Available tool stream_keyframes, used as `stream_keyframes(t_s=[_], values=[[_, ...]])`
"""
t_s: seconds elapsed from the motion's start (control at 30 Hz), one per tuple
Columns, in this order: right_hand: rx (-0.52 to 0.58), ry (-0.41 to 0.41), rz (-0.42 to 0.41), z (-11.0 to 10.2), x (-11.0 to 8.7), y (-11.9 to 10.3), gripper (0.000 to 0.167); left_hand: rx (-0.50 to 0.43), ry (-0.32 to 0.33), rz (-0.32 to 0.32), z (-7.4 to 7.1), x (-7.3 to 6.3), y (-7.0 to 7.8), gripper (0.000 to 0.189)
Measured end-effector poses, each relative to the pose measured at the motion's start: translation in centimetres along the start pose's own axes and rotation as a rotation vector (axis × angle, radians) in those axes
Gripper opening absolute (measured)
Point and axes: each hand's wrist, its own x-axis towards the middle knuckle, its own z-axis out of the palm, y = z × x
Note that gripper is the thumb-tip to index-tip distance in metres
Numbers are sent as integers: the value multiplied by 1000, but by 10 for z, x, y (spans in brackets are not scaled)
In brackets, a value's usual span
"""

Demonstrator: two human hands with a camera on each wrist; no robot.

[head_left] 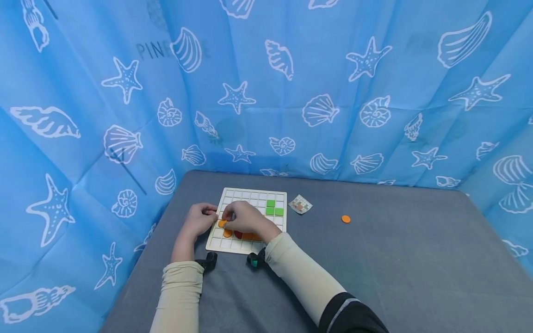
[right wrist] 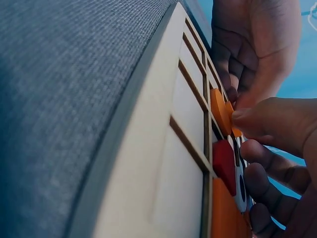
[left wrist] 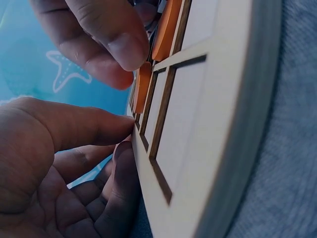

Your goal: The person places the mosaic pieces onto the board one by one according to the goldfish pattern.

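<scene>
A pale board with a grid of square cells (head_left: 222,249) lies on the grey table. At its left edge my left hand (head_left: 200,218) holds the rim with thumb and fingertips. My right hand (head_left: 246,217) reaches over the board, fingers curled, and pinches an orange disc (head_left: 222,223) at a cell on the left side. Another orange disc (right wrist: 220,110) sits just nearer the front edge, beside a red piece (right wrist: 224,166) and orange pieces (right wrist: 224,208). Black-and-white pieces show behind the red one. My right forearm hides part of the board.
Green square tiles (head_left: 270,211) sit in cells at the board's right. Beside the board lies a small card with a coloured grid pattern (head_left: 300,204). A loose orange disc (head_left: 346,218) is farther right on the grey tabletop (head_left: 416,249). A blue shell-print curtain (head_left: 266,101) hangs behind.
</scene>
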Motion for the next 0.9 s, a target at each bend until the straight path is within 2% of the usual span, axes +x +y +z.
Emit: stream_keyframes(t_s=[0.37,0.6,0.9], values=[[-71,11,35,4,3,-5,4,-2,7,5,0,0,0,32],[-53,15,40,5,2,-5,8,0,3,18,0,0,0,32],[81,10,-71,-8,-7,8,12,-9,10,6,0,-1,0,31]])
